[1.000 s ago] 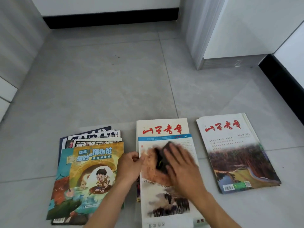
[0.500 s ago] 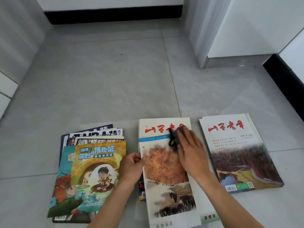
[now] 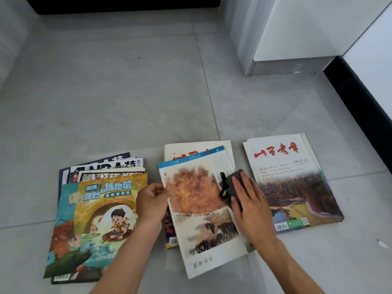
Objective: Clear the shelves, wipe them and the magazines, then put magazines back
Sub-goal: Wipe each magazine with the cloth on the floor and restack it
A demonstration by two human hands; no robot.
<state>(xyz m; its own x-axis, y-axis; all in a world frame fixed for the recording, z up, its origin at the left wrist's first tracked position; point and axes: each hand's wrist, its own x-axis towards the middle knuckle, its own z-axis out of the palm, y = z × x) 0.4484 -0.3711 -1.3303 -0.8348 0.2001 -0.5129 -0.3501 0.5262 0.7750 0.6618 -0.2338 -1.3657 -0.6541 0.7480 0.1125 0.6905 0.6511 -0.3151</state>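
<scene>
On the floor [image 3: 127, 92], the left hand [image 3: 151, 201] is pinching the left edge of the top magazine [image 3: 199, 211] of the middle stack. The right hand [image 3: 249, 201] is lying flat, fingers straight, pressing a dark cloth [image 3: 230, 184] against that magazine's right edge. Magazine stacks are sitting on either side.

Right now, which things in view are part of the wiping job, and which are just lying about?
In the job:
- dark cloth under the right hand
- middle magazine, pinched by the left hand
- left pile
- right pile

Just there:
- white cabinet
- floor tiles
</scene>
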